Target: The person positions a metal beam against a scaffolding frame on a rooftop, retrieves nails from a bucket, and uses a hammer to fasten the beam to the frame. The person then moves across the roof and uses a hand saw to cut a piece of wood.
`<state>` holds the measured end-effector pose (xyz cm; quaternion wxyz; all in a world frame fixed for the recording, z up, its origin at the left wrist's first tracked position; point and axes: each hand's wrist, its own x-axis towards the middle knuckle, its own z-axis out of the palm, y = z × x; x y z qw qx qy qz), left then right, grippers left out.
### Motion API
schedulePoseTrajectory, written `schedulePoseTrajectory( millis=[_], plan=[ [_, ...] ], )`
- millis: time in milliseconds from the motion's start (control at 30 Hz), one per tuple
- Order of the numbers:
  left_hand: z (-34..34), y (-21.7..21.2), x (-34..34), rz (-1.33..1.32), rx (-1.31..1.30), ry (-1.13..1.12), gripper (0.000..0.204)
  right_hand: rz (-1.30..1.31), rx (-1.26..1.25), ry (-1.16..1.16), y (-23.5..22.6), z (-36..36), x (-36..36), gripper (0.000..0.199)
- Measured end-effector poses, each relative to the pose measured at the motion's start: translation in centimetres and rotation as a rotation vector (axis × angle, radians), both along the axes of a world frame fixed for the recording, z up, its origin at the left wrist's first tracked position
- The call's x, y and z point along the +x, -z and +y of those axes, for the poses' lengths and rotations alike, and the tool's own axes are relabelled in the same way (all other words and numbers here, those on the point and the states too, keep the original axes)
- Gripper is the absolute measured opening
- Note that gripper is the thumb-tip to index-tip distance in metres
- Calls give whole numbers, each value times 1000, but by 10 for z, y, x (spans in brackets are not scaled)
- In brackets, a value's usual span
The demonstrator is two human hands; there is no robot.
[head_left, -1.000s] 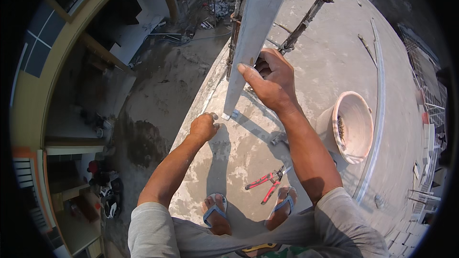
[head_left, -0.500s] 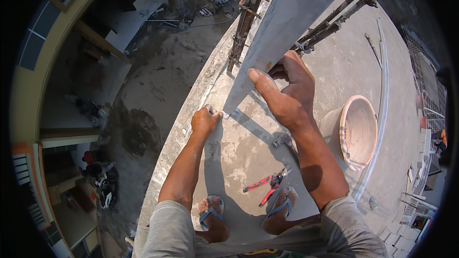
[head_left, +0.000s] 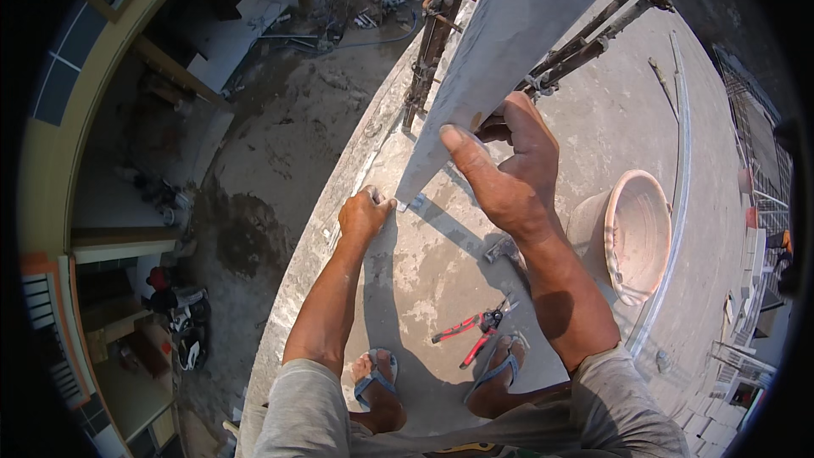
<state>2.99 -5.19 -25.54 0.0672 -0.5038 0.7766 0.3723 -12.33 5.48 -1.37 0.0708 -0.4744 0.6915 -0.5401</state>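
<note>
A tall grey board or post (head_left: 517, 34) rises from the floor beside the ledge, narrowing with distance toward its foot. My right hand (head_left: 517, 170) grips its right edge, thumb flat on the near face and fingers curled behind. Down at the foot, my left hand (head_left: 363, 215) is closed, thumb and forefinger pinching a small whitish piece (head_left: 401, 204) against the board's bottom corner; the finger undersides are hidden. Red-handled pliers (head_left: 480, 327) lie between my sandalled feet. A hammer (head_left: 502, 248) rests on the floor below my right hand, partly covered by my forearm.
Tied rebar (head_left: 431, 55) stands upright left of the board, and more rebar (head_left: 585, 49) to its right. A pale bucket (head_left: 638, 237) sits at my right, before a long metal bar (head_left: 682, 136). The slab edge (head_left: 301, 276) drops to a yard at left.
Almost nothing differs. Both hands keep their places, and the view has shifted very slightly.
</note>
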Motion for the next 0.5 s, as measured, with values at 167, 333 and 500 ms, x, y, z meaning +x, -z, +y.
schedulePoseTrajectory(
  millis=[167, 333, 500],
  plan=[
    [1, -2, -1, -17, -21, 3, 36, 59, 14, -6, -7, 4, 2, 26],
    [0, -4, -3, -27, -22, 9, 37, -38, 4, 22, -4, -2, 1, 28],
    [0, -1, -3, -14, 9, 22, 38, -11, 26, 18, -4, 8, 6, 31]
  ],
)
